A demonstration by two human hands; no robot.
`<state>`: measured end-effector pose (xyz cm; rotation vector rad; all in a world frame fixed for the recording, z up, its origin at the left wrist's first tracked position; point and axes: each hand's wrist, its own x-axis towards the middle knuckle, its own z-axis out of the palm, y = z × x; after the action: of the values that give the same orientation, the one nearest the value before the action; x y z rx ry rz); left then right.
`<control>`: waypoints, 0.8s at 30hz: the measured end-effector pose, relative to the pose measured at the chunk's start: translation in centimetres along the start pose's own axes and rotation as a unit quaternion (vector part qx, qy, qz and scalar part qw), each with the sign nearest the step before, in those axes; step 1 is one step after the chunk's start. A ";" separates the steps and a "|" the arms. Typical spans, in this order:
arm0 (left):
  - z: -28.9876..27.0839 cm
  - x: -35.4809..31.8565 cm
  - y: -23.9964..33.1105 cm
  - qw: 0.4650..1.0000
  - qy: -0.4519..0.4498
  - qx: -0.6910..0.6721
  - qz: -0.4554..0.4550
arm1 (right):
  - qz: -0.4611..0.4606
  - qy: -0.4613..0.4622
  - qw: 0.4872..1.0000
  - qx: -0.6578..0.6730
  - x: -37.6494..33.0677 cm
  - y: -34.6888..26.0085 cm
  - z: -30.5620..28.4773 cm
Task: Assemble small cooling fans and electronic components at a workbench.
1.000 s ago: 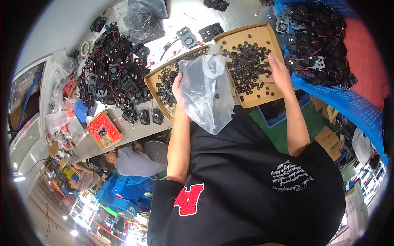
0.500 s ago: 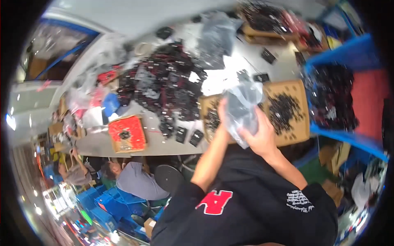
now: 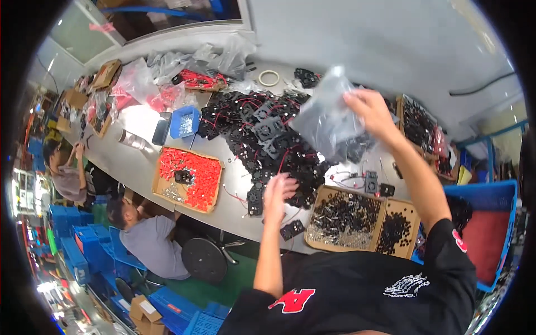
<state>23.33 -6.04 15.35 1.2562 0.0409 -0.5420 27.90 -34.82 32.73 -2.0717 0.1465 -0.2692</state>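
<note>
My right hand (image 3: 373, 116) is closed on the edge of a clear plastic bag (image 3: 328, 120), lifted over the table. The bag looks greyish; what it holds, if anything, I cannot make out. My left hand (image 3: 277, 195) has its fingers apart and holds nothing. It is over the near edge of a heap of black plastic parts with red wires (image 3: 262, 134). A small black part (image 3: 292, 229) lies close to that hand. Below the bag, to the right, are a few black parts with wires (image 3: 371, 181).
A cardboard tray (image 3: 384, 215) of small black pieces and silver screws lies near my body. Left stand a cardboard box (image 3: 158, 188) of red pieces and a blue bin (image 3: 190, 133). A blue crate (image 3: 507, 223) is at right. Two people sit left, near a round stool (image 3: 205, 261).
Both hands held the bag low over the cardboard tray. Now my left hand has let go and is over the heap; my right has raised the bag away. The view has swung.
</note>
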 end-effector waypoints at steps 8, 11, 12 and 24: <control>-19.8 -17.5 -6.7 0.859 0.507 0.058 -0.031 | -0.116 -0.106 0.985 -0.066 25.7 12.7 5.8; -22.8 -24.8 -9.3 0.772 0.633 0.024 -0.054 | -0.071 0.081 0.983 -0.146 27.4 16.9 7.3; -23.3 -26.7 -9.8 0.749 0.660 0.025 -0.050 | -0.093 0.188 0.954 -0.213 26.5 17.7 8.6; -7.5 -12.0 -1.3 0.953 0.213 0.203 -0.076 | 0.149 0.285 0.913 -0.251 -27.1 15.3 3.6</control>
<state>14.28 4.90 15.54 1.7692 0.4080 -0.4119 2.72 -33.49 14.20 -2.3710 0.9657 -0.7005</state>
